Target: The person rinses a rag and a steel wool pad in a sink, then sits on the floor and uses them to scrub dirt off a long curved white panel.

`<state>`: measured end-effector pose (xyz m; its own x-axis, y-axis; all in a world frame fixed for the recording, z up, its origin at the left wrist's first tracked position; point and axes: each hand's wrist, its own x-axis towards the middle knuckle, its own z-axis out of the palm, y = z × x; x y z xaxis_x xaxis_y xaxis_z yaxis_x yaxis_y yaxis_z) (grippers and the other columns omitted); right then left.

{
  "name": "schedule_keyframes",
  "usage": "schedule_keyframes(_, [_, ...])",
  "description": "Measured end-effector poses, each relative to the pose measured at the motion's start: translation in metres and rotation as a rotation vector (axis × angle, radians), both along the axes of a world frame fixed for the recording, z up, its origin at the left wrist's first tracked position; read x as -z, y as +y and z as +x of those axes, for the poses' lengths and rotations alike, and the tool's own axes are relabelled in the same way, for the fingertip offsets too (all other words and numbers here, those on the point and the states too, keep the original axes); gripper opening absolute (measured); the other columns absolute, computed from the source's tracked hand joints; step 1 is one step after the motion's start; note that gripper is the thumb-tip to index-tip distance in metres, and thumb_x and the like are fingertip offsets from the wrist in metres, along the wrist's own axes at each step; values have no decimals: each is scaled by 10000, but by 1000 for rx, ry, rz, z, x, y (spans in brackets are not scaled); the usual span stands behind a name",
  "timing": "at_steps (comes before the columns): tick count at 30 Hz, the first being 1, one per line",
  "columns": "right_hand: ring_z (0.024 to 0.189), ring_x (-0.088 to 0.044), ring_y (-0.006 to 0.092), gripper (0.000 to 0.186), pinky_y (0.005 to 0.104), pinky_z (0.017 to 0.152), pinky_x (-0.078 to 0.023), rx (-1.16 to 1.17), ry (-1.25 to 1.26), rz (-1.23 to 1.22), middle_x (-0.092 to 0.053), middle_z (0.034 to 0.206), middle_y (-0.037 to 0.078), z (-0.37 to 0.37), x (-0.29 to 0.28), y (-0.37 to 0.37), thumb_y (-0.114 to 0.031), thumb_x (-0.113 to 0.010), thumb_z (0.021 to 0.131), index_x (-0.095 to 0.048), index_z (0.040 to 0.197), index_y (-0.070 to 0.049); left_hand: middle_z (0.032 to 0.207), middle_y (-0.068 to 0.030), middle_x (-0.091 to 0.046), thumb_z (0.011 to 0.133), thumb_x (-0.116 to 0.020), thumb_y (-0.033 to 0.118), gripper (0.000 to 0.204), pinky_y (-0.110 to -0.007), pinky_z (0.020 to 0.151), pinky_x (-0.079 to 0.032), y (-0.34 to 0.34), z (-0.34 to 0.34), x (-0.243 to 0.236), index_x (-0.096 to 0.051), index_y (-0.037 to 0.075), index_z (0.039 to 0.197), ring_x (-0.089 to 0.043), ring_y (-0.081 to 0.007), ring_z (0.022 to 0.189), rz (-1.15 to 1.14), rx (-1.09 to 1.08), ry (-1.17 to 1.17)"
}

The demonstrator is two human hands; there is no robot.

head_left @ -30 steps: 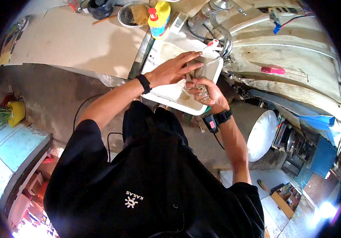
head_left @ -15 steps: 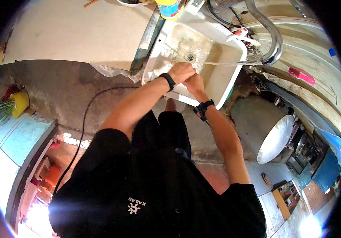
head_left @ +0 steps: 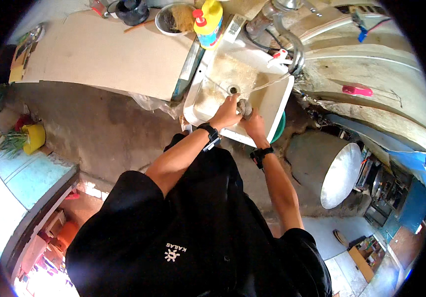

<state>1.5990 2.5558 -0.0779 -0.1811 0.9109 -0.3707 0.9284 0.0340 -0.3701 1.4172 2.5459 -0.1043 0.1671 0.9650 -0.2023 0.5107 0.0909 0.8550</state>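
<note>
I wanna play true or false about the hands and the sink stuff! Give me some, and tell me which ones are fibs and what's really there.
1. Both hands are empty. False: the left hand and the right hand hold a grey wad between them.
2. Water runs from the curved metal tap into the sink. True.
3. The bottle by the sink is all green. False: the bottle is mostly yellow, with a red top.
4. A pink-handled tool is to the right of the sink. True.
</note>
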Motion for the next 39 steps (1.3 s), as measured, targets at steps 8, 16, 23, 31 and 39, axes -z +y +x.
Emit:
schedule_keyframes(8, [1086,-799,462,553,515,929,-615,232,610,107,-802,1179,302,-27,-129,33,-222,-843,1019,-635,1446,59,1283,-115,-784,1057,-815,190,430,-361,1011,-612,52,-7,-112,-663,-25,1396,-765,-205,1137,-210,-243,-727])
schedule_keyframes(16, [1058,-812,465,449,509,903,-616,170,510,341,-823,1105,290,-36,-189,71,-321,-780,1054,-693,1266,65,1230,-171,-823,1007,-847,146,435,-392,992,-638,93,2,-169,-705,-53,1367,-808,-248,1131,245,-334,-503])
schedule_keyframes(23, [1103,-801,465,473,521,933,-614,202,323,424,-815,1177,280,-33,-192,86,-267,-786,1036,-689,1380,42,1096,-199,-839,1002,-777,117,341,-428,870,-640,97,13,-201,-736,-11,1315,-828,-327,1022,364,-434,-328])
schedule_keyframes(31, [1071,-827,370,514,453,901,-628,326,619,307,-830,1185,249,-52,-204,84,-172,-721,1066,-628,1519,53,1080,-222,-841,992,-757,141,365,-447,855,-644,94,5,-206,-739,11,1332,-831,-384,983,332,-480,-286])
schedule_keyframes(39, [1195,-799,313,570,425,991,-627,262,732,392,-790,1335,237,-57,-189,80,-111,-620,1141,-480,1676,23,1023,-189,-852,1007,-792,175,268,-426,786,-650,92,8,-207,-819,39,1236,-842,-358,901,372,-443,-208])
